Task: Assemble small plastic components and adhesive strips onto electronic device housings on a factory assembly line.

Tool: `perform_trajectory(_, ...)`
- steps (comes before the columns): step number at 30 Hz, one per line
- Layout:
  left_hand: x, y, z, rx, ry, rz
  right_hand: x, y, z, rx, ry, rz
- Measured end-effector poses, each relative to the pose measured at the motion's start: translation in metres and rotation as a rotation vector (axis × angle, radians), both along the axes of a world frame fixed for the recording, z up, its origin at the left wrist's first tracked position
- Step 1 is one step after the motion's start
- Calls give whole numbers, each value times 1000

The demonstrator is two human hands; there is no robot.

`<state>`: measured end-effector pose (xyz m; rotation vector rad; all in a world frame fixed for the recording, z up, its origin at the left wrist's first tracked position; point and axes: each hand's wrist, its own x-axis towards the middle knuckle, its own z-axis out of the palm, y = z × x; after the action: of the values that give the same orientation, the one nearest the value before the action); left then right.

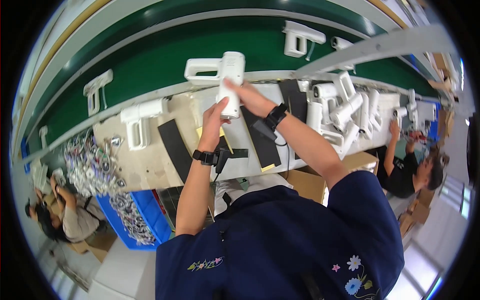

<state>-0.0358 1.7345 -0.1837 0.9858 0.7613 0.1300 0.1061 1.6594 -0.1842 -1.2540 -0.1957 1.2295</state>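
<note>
A white handheld appliance with a loop handle on its left side is between my hands, over the far edge of the worktable. My left hand is closed around the lower end of its body. My right hand grips the body from the right, a little higher up, with its fingers on the casing. Black foam strips with yellow ends lie on the table under my forearms. Another white appliance of the same shape rests on the table to the left.
A green conveyor belt beyond the table carries more appliances. White appliances are piled at right. Wired parts are heaped at left, above a blue bin. Co-workers sit at both sides; a grey bar crosses at upper right.
</note>
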Motion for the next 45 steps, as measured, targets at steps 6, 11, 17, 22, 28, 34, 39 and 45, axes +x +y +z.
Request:
perform_trajectory(6, -4, -18, -20, 320, 176, -232, 27, -10, -28, -103, -4, -46)
perform_trajectory(11, -61, -59, -17, 475, 300, -310, 139, 37, -91, -212, -65, -92)
perform_trajectory(17, -154, -100, -34, 399, 481, -87, 170, 62, -131, -448, -802, -409)
perform_trajectory(22, -208, -126, -59, 407, 621, -83, 87, -44, -98, -189, -1079, -266)
perform_trajectory(28, -189, -134, -56, 359, 544, -219, -52, -243, -77, -574, -660, -218)
perform_trajectory(34, -199, -122, -34, 366, 499, -227, -161, -324, -49, -765, -1082, -199)
perform_trajectory(39, -265, -119, -55, 314, 444, -211, -207, -332, -37, -762, -44, -379)
perform_trajectory(45, -356, -129, -61, 272, 384, -193, -266, -328, -32, -707, -224, -196)
